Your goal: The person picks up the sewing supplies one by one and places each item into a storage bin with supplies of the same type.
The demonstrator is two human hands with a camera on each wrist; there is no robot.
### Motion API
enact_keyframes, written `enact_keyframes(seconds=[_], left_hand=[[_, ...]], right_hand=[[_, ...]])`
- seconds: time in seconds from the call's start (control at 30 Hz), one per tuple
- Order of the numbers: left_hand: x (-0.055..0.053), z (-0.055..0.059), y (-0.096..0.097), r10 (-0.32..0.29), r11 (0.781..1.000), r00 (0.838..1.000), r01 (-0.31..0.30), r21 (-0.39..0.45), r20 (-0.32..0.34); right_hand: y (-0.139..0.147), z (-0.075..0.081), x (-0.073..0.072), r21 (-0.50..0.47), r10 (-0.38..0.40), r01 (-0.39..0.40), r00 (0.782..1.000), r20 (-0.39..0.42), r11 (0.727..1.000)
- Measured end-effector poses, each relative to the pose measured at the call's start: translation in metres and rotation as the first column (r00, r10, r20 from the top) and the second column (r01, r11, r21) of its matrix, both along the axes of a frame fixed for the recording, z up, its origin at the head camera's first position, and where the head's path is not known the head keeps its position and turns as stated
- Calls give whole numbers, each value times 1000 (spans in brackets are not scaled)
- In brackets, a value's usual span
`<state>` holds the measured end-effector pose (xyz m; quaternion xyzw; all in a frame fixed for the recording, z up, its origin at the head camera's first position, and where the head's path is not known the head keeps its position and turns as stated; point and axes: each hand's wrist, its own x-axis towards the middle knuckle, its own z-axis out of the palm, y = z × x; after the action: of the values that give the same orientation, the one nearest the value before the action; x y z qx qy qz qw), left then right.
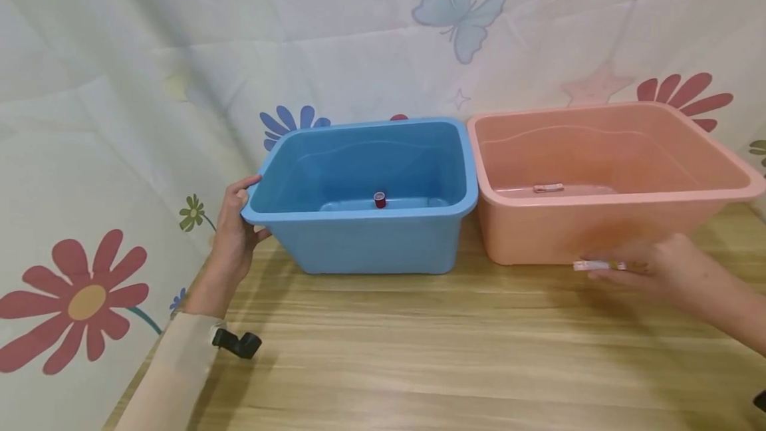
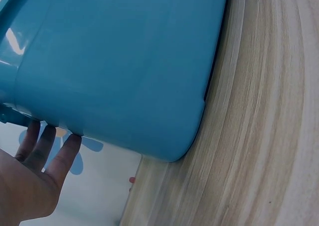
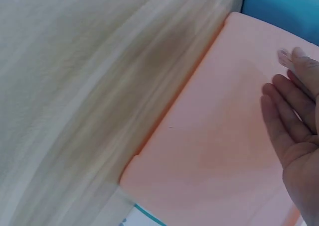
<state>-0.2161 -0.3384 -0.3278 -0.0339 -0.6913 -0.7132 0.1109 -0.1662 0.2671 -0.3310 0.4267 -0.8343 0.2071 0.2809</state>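
My left hand holds the left front corner of a blue plastic tub. In the left wrist view its fingers touch the tub's wall just below the rim. Inside the blue tub stands a small dark red cylinder with a pale top. Between thumb and fingertips, my right hand pinches a small whitish stick-shaped piece with pinkish ends, in front of the pink plastic tub. A similar small pink-and-white piece lies on the pink tub's floor.
Both tubs stand side by side, rims touching or nearly so, on a wood-grain table. A white cloth printed with flowers and a butterfly hangs behind and along the left. A black wrist-camera mount sticks out from the left sleeve.
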Motion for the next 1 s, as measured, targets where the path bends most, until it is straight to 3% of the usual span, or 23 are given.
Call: enact_keyframes(seconds=[0.07, 0.3, 0.67, 1.0], left_hand=[[0, 0, 0, 1, 1000, 1000, -1, -2, 1], [0, 1, 1, -1, 1000, 1000, 1, -4, 4], [1, -1, -1, 7, 1000, 1000, -7, -1, 19], [0, 1, 0, 0, 1000, 1000, 1, -4, 9]], right_hand=[[-2, 5, 0, -13, -1, 0, 999, -39, 1000], [-3, 19, 8, -14, -77, 77, 997, -16, 997], [-4, 27, 17, -65, -97, 92, 992, -76, 994], [-6, 38, 18, -41, -115, 111, 982, -149, 993]])
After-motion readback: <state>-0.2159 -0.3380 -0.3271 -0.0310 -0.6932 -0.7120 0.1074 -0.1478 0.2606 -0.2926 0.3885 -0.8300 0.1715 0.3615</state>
